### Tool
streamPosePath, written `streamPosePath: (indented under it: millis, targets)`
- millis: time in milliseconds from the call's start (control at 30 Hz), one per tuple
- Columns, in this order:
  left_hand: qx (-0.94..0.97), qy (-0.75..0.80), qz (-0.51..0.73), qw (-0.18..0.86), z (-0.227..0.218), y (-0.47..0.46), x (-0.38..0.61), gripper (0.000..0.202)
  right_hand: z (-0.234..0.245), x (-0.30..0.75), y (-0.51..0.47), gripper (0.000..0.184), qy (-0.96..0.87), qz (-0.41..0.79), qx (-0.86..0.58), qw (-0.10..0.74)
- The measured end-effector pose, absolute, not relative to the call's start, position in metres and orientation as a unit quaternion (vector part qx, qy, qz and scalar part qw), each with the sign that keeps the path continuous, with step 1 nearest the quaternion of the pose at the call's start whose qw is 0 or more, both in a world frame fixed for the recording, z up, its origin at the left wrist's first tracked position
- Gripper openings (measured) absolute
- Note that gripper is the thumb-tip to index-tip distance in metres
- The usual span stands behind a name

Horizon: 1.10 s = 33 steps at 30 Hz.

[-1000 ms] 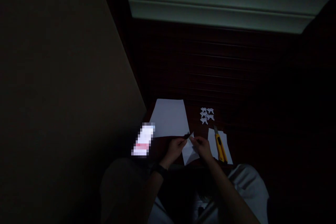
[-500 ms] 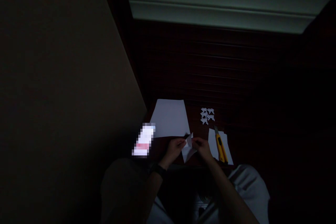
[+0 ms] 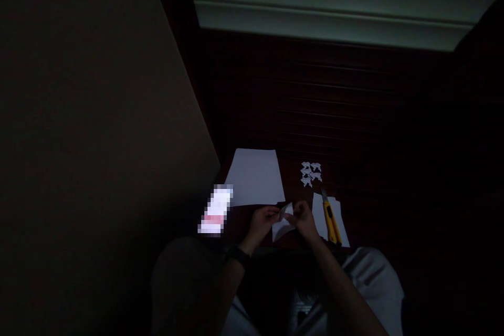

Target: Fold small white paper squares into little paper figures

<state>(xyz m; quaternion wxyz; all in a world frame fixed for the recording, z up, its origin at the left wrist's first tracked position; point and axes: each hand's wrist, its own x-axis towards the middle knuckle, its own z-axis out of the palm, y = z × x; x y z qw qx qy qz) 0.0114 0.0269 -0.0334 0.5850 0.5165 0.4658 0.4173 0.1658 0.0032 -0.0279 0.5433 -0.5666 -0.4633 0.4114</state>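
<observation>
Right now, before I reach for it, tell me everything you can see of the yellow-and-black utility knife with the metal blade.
The yellow-and-black utility knife has a slim yellow body, plastic by its look, with a black slider and a black near end. Its grey metal blade is out, pointing away from you and slightly left. It lies on white paper, the tip reaching past the far edge. Your bare right hand is left of it, not touching.

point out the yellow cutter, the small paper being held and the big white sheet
Yellow cutter (image 3: 332, 221), head view: on the middle of its handle.
Held paper (image 3: 281, 228), head view: on its lower part.
Big white sheet (image 3: 255, 177), head view: on the middle of its face.
</observation>
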Motion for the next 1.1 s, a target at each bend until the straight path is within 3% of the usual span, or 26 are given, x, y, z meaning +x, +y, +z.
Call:
streamPosePath:
  millis: [267, 700, 900, 1100]
  targets:
    - [0.534, 0.455, 0.443, 0.557, -0.023, 0.023, 0.005, 0.017, -0.021, 0.164, 0.002, 0.036, -0.485, 0.441, -0.561, 0.506]
    - [0.531, 0.369, 0.416, 0.639, -0.021, 0.021, 0.007, 0.043, -0.029, 0.160, 0.008, 0.027, -0.490, 0.392, -0.591, 0.507]
    - [0.581, 0.390, 0.404, 0.589, -0.023, 0.023, 0.004, 0.038, -0.029, 0.161, 0.008, 0.031, -0.501, 0.371, -0.604, 0.497]
    - [0.585, 0.440, 0.411, 0.544, -0.024, 0.023, 0.004, 0.035, -0.022, 0.162, 0.001, 0.031, -0.463, 0.424, -0.570, 0.531]
